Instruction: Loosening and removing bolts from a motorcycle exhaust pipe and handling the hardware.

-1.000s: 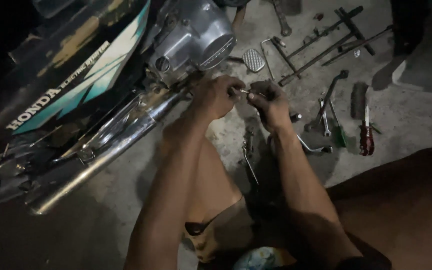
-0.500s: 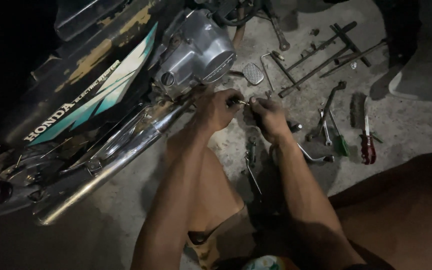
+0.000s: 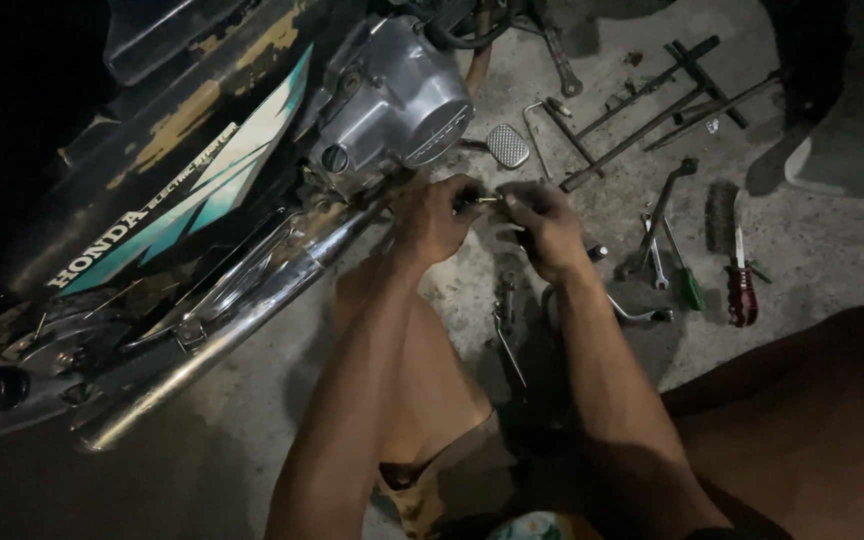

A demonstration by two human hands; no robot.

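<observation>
A thin little metal rod (image 3: 488, 199) sits between both hands, just under the silver engine cover (image 3: 402, 95). The left hand (image 3: 437, 218) and right hand (image 3: 542, 225) both pinch it tight. Tools lie on the floor (image 3: 832, 250) nearby, like a red-handled screwdriver (image 3: 741, 285).

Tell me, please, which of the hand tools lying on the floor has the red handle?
The screwdriver farthest right, beside the brush; the screwdriver to its left has a green handle, and the spanners are bare metal.
</observation>
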